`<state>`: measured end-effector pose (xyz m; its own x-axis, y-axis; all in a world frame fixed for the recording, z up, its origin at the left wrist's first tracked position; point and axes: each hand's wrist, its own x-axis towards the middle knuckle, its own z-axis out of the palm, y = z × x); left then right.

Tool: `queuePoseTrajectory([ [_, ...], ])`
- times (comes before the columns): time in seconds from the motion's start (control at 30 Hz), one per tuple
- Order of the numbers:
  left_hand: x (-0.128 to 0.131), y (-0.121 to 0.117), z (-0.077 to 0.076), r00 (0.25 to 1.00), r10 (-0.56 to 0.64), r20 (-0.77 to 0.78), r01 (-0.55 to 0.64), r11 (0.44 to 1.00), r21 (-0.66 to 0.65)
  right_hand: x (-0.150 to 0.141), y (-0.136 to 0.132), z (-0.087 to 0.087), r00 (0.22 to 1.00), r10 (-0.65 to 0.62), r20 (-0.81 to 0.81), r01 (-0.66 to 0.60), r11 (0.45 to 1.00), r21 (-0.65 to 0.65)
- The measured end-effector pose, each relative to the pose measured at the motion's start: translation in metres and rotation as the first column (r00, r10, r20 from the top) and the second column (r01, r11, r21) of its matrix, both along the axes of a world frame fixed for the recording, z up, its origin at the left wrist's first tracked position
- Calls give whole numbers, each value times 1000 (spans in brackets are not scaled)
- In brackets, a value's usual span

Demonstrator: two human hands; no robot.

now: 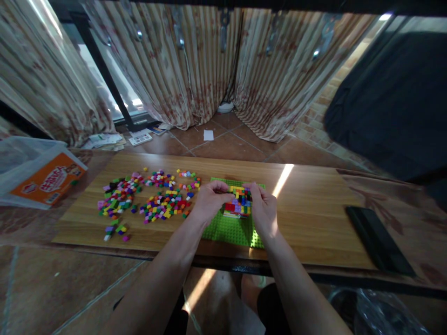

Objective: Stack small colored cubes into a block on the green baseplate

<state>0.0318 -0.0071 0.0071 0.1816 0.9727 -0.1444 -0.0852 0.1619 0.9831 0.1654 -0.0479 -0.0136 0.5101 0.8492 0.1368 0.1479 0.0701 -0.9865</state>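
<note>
Now | L hand (208,201) + R hand (264,208): fingers clamped on build (239,203), over plate (223,232) | bricks (161,205) L of plate

The left hand (208,202) hides part of the upper left edge of the green baseplate (220,229), and the right hand (265,208) covers much of its right side. The block structure (240,204) conceals the studs beneath it; whether either hand's fingertips pinch a loose brick is too small to tell. Left of the baseplate, the loose bricks (120,195) overlap, some partly buried; farther left, a clear plastic box (17,151) is cut off by the picture's edge. Beyond the baseplate, print on a paper (140,138) is illegible. On its near right, a plastic bag (387,311) runs out of view.
</note>
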Motion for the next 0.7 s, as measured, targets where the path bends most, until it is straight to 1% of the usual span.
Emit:
queuePoseTrajectory([
  [0.17, 1, -1, -2, 1000, 11, -5, -11, 1000, -27, 0, 0, -2, 1000, -7, 22, 7, 1000, -1],
  [0.3, -2, -3, -2, 1000, -5, -19, 6, 999, 49, 1, 0, -2, 1000, 1, 2, -1, 1000, -19],
  [0.4, -16, 1, 1, 997, -59, -55, 63, 995, 82, 2, 0, -2, 1000, 10, -29, -10, 1000, -19],
  [0.47, -31, 8, 3, 995, -46, -86, 55, 992, 110, 3, 0, -2, 999, 10, -49, -11, 1000, -18],
  [0.53, -47, 17, 4, 988, 22, -150, 4, 986, 165, 3, 0, -2, 998, 3, -60, -4, 1000, -22],
  [0.6, -62, 26, 2, 962, 82, -261, -22, 974, 224, 4, 1, -3, 998, 1, -67, -3, 1000, -30],
  [0.63, -69, 29, 1, 939, 98, -331, -12, 967, 253, 4, 2, -3, 998, 2, -67, -4, 999, -34],
  [0.7, -78, 34, -3, 875, 106, -472, 47, 953, 301, 5, 2, -5, 998, 8, -59, -11, 999, -40],
])
